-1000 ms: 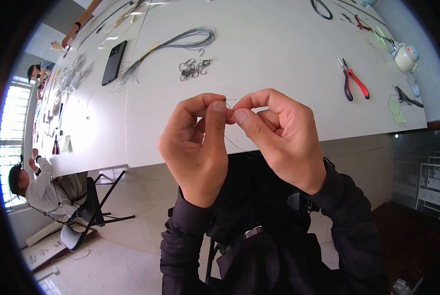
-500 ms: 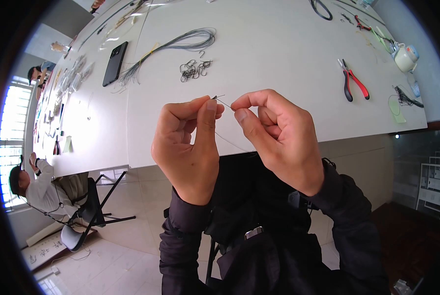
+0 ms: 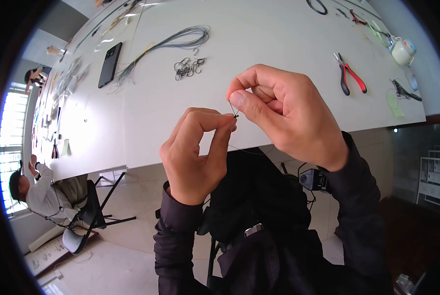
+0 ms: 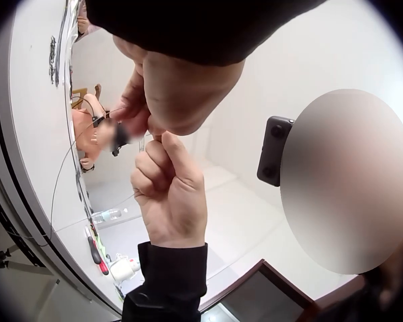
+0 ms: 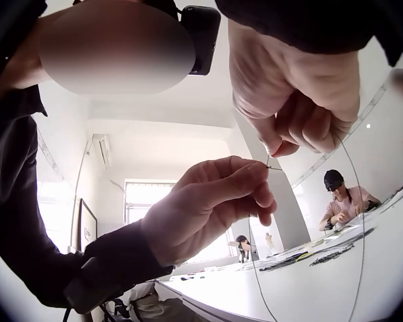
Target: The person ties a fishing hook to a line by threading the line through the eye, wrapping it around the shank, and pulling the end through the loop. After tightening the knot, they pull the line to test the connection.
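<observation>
My left hand (image 3: 195, 152) pinches a small dark piece (image 3: 236, 116) between thumb and forefinger; only its tip shows, the rest is hidden by the fingers. A thin grey line (image 3: 233, 108) rises from that tip to my right hand (image 3: 293, 113), whose thumb and forefinger pinch it just above. In the right wrist view, a long slack loop of the line (image 5: 363, 221) hangs below both hands. Beyond the hands, a small pile of dark hooks (image 3: 188, 69) lies on the white table (image 3: 269, 44).
A tied bundle of grey line (image 3: 183, 38) lies behind the hooks, with a black phone (image 3: 110, 65) to its left. Red-and-black pliers (image 3: 350, 74) lie at the right, near a white bottle (image 3: 403, 51). At the left, another person (image 3: 45, 189) sits at the table.
My right hand has moved up, drawing the line upward from the left fingertips. The left hand has shifted right and slightly down; the dark tip now sits closer below the right hand.
</observation>
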`<state>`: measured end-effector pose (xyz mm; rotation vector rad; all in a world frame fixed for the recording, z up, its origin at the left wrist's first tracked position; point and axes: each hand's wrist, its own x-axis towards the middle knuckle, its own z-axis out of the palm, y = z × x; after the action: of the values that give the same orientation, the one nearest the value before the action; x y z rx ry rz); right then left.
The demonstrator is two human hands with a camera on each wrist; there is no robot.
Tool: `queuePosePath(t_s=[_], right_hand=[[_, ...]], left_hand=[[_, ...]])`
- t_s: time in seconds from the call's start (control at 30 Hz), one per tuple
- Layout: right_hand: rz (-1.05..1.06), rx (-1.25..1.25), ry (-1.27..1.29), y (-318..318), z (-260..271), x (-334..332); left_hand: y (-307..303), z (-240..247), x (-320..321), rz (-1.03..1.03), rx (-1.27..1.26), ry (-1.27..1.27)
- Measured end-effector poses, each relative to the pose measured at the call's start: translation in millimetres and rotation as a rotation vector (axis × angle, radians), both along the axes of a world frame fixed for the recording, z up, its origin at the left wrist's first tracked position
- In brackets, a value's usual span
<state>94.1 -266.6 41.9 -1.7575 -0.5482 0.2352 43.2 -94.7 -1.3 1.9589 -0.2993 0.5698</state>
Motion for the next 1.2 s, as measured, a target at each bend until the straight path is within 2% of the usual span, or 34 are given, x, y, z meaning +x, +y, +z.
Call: queuePosePath(t_s=[0.2, 0.5, 0.8, 0.9, 1.07, 1.2], right_hand=[[0.048, 0.116, 0.091, -3, -16, 11], [0.128, 0.094, 0.241, -16, -3, 10], [0.076, 0.138, 0.217, -16, -9, -2], [0.031, 0.057, 0.077, -20, -8, -3], [-0.015, 0.157, 0.210, -17, -12, -7], [-0.054, 0.163, 0.211, -12, -13, -6]], left_hand=[[-4, 2, -2, -0.063, -0.091, -0.026], [-7, 2, 1, -0.023, -0.081, -0.061], [-12, 2, 1, 0.009, -0.151, -0.036], [-12, 3, 0, 0.008, -0.186, -0.014], [-13, 4, 1, -0.006, -0.209, -0.019], [-14, 5, 1, 0.000, -0.210, -0.021]])
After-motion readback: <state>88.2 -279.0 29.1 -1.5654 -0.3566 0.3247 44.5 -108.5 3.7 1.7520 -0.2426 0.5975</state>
